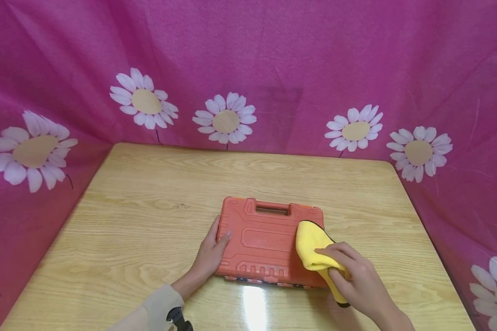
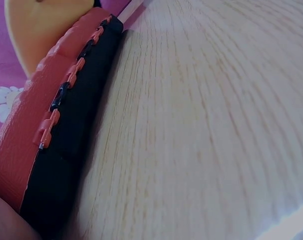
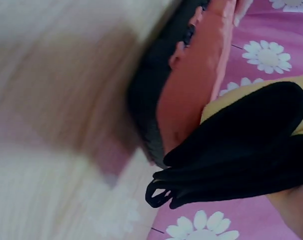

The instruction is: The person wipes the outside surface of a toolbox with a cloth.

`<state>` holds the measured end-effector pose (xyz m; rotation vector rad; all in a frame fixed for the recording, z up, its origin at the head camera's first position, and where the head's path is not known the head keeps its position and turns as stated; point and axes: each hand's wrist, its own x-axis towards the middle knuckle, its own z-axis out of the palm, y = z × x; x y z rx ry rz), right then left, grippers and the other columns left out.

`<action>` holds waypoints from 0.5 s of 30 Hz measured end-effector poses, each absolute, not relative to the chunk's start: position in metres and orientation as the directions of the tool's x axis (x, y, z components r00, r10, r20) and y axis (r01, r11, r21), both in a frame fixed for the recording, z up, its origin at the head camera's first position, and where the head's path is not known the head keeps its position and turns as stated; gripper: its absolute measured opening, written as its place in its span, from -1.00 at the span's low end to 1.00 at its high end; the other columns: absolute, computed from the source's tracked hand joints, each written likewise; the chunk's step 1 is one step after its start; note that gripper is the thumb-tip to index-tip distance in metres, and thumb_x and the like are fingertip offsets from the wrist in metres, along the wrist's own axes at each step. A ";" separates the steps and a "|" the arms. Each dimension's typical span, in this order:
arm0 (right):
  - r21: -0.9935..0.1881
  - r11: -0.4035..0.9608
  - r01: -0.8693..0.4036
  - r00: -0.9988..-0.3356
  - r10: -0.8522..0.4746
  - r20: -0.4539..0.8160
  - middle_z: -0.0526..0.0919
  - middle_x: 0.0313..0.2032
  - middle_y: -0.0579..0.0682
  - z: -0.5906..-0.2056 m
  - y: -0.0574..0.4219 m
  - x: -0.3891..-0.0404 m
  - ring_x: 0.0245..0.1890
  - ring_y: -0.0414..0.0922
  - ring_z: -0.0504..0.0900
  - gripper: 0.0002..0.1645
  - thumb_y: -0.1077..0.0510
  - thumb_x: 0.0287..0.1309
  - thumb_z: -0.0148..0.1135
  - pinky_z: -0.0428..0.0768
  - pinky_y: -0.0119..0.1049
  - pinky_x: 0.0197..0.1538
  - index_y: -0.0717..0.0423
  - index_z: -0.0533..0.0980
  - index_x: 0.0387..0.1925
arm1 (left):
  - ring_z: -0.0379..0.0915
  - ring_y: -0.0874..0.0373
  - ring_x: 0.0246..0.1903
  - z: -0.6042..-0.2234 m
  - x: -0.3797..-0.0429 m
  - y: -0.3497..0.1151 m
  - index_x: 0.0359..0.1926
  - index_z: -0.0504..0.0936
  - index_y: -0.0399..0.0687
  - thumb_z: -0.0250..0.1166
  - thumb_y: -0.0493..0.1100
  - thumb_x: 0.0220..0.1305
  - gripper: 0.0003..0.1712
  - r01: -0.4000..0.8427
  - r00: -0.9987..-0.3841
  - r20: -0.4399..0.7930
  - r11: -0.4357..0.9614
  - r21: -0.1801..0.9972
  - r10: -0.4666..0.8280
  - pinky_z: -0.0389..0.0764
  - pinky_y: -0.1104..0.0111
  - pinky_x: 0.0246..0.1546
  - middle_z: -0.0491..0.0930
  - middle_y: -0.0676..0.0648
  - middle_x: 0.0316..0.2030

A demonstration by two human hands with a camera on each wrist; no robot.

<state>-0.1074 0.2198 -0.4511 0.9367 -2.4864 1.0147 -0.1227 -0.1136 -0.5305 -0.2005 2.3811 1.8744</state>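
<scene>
Left grip (image 1: 210, 255) holds a closed red case (image 1: 262, 241), right grip (image 1: 359, 280) yellow cloth (image 1: 314, 246).

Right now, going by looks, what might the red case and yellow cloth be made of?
Red case: probably plastic, with a slight sheen; raised shapes look moulded into it.
Yellow cloth: matt, soft-looking fabric, possibly microfibre; it folds in the right hand.

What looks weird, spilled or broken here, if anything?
Nothing looks spilled or broken. One small dark mark on the table, left of the red case, stands out against the pale wood; I can't tell if it's dirt or grain. The bright patch near the case's front looks like shiny light, not a spill.
</scene>
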 end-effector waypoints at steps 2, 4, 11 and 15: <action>-0.516 0.544 -0.662 -0.748 -0.436 0.500 0.61 -0.15 -0.16 -0.448 0.217 -0.111 -0.29 -0.27 0.52 -0.42 0.51 -0.10 0.18 0.45 -0.58 -0.33 0.00 0.67 -0.04 | 0.22 -0.23 0.31 -0.531 -0.123 -0.114 0.58 -0.12 -0.17 -0.01 -0.01 0.57 -0.23 -0.167 -0.986 -0.162 0.230 0.959 -0.040 0.15 -0.14 0.36 0.08 -0.34 0.47; -0.521 0.539 -0.662 -0.747 -0.411 0.523 0.64 -0.14 -0.13 -0.445 0.214 -0.116 -0.27 -0.27 0.54 -0.46 0.51 -0.07 0.19 0.47 -0.59 -0.28 0.05 0.68 -0.04 | 0.21 -0.23 0.32 -0.531 -0.123 -0.114 0.58 -0.12 -0.17 -0.01 0.00 0.57 -0.22 -0.165 -0.986 -0.161 0.229 0.959 -0.038 0.14 -0.14 0.36 0.07 -0.34 0.48; -0.486 0.513 -0.707 -0.690 -0.355 0.630 0.71 -0.17 -0.07 -0.437 0.201 -0.130 -0.27 -0.24 0.60 -0.50 0.49 -0.06 0.21 0.50 -0.59 -0.19 0.10 0.68 -0.06 | 0.14 -0.24 0.37 -0.533 -0.122 -0.114 0.59 -0.11 -0.15 0.00 0.03 0.57 -0.21 -0.175 -0.985 -0.169 0.239 0.955 -0.046 0.12 -0.14 0.37 0.07 -0.32 0.48; -0.477 0.521 -0.708 -0.683 -0.333 0.651 0.73 -0.23 -0.06 -0.433 0.195 -0.134 -0.39 -0.24 0.53 -0.51 0.50 -0.08 0.25 0.47 -0.55 -0.37 0.11 0.69 -0.08 | 0.18 -0.23 0.35 -0.533 -0.123 -0.114 0.59 -0.11 -0.15 0.00 0.03 0.57 -0.21 -0.175 -0.984 -0.169 0.240 0.955 -0.047 0.14 -0.13 0.36 0.08 -0.31 0.48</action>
